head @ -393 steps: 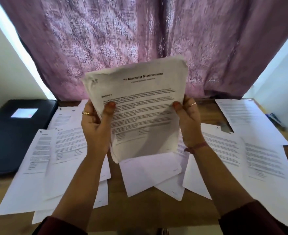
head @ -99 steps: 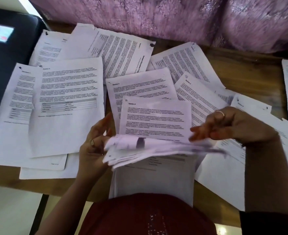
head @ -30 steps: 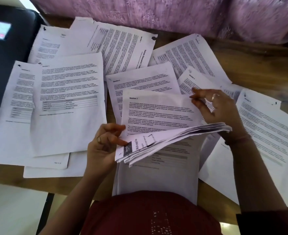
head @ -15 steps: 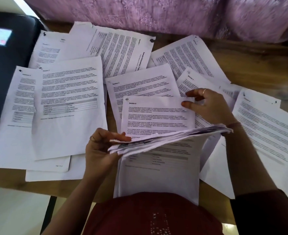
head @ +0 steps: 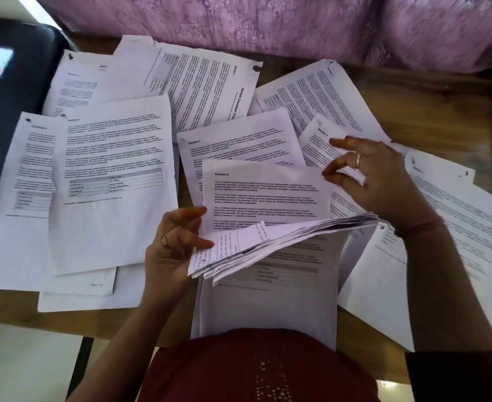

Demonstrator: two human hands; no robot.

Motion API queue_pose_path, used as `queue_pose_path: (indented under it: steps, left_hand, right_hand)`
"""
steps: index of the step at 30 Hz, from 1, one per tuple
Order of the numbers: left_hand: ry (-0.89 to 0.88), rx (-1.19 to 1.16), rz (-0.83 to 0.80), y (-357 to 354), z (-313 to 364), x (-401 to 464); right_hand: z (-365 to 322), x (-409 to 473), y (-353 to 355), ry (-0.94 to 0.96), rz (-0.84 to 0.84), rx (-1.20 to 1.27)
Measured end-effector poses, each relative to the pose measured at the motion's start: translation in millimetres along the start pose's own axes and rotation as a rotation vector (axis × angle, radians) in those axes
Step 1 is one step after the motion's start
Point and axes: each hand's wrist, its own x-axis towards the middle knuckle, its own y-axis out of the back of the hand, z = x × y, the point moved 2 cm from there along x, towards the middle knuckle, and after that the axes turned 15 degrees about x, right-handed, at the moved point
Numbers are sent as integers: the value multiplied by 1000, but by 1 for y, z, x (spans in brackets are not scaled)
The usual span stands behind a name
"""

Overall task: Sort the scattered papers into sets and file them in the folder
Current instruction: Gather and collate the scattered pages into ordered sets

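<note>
Risk: stack [head: 282, 242], held low centre of frame, is gripped only at its left edge by left hand [head: 172, 250], thumb over, fingers under. Its right side sags and fans; sheets could slide out and mix back into the loose papers [head: 114, 181] covering the table [head: 430, 103].

Right hand [head: 375, 181], centre right, hovers with fingers loosely spread, holding nothing, just beside the "Section 8" sheet [head: 265, 195]. Misreading a heading could put it in the wrong set.

Papers: white, printed, overlapping, some corners torn. Folder [head: 12, 117], dark, upper left, shut.
</note>
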Motion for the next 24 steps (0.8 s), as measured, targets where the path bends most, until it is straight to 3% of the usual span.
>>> queue_pose_path:
  steps: [2, 4, 6, 7, 10, 12, 15, 18, 21, 24]
  left_hand:
    - [-7, -28, -3, -2, 0, 2]
    - [-7, -54, 6, -1, -2, 1]
    - [28, -25, 9, 2, -3, 1]
    - [33, -20, -6, 3, -3, 1]
    - [32, -50, -8, 3, 0, 0]
    - [60, -66, -10, 4, 0, 1]
    - [69, 26, 4, 4, -8, 1]
    - [51, 31, -17, 4, -6, 3]
    - [6, 11, -32, 4, -3, 3]
    - [-11, 37, -10, 1, 1, 2]
  right_hand:
    - [-4, -13, 10, -27, -203, 254]
    - [-12, -28, 21, -90, -605, 587]
    - [-14, -37, 26, -104, -771, 824]
    - [-12, -35, 25, -116, -712, 860]
    - [0, -16, 7, -235, -263, 887]
    - [13, 0, -9, -347, -48, 693]
    - [30, 15, -23, -358, -45, 355]
    - [31, 18, -24, -312, -69, 286]
    - [20, 11, -13, -241, -73, 330]
    - [10, -9, 7, -111, -185, 603]
